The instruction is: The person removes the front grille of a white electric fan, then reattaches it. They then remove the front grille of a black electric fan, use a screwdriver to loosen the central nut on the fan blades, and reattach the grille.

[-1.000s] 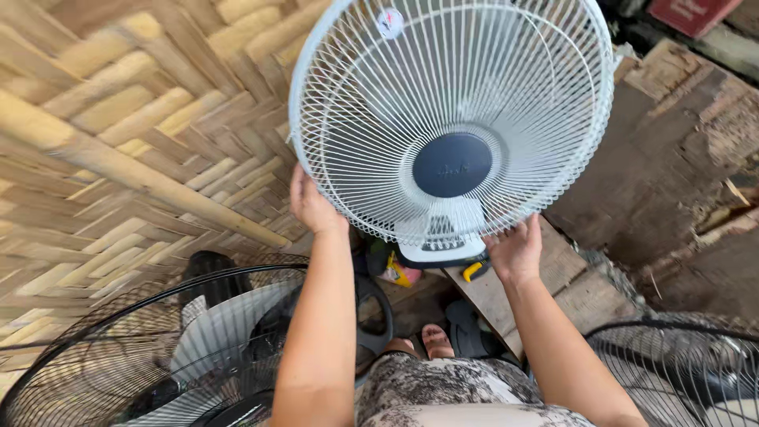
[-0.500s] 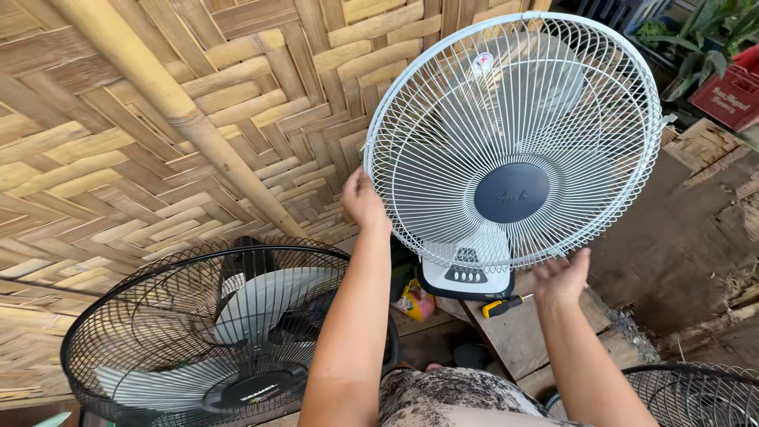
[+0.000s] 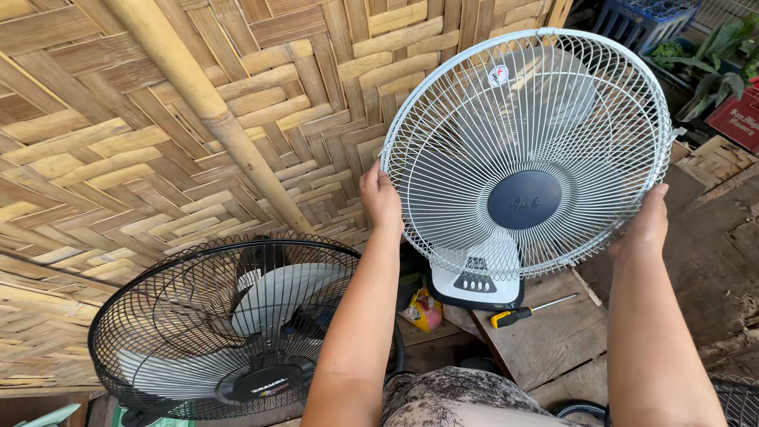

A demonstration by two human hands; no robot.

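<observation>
A white table fan (image 3: 526,158) with a round wire grille, dark blue hub and grey button panel is held upright off the floor, tilted slightly, grille facing the camera, gripped at both rim edges.

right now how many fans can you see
3, maybe more out of frame: a white fan held up between the left hand and right hand, a black fan lower left, and a black grille edge bottom right.

— What stands at the lower left?
— A black wire-caged fan with pale blades (image 3: 237,328), before a woven bamboo-strip wall (image 3: 118,158) with a slanting bamboo pole (image 3: 207,107).
— And on the worn wooden planks (image 3: 553,336)?
— A yellow-and-black-handled screwdriver (image 3: 528,311). Leafy green plants (image 3: 715,47) top right.
</observation>
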